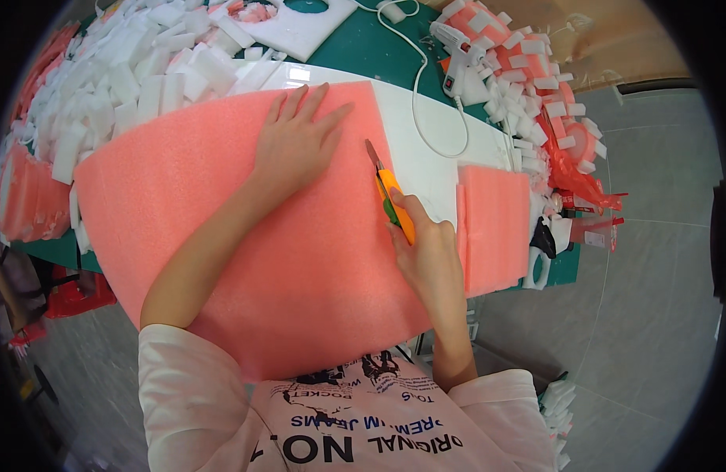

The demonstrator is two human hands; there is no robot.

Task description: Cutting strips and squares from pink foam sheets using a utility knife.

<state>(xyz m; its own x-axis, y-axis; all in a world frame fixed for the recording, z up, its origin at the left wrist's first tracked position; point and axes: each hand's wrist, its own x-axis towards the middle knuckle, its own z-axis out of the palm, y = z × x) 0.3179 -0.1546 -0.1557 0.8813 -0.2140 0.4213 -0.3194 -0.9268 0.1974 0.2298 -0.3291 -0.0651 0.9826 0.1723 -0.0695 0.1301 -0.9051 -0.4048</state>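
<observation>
A large pink foam sheet (221,236) lies across the table and hangs over its near edge toward me. My left hand (296,145) rests flat on the sheet near its far edge, fingers spread. In my right hand (426,248) is a yellow utility knife (396,204) with a green part on its side. Its blade is out and points away from me, over the sheet close to the right edge. Whether the blade touches the foam I cannot tell. Right of that hand lies a stack of smaller pink foam pieces (497,224).
White foam blocks (135,71) are heaped at the far left. A white hot glue gun (457,59) with a looping cord lies at the far right, beside pink foam shapes studded with white blocks (528,59). Under the sheet is a white board (418,118) on a green tabletop (363,39).
</observation>
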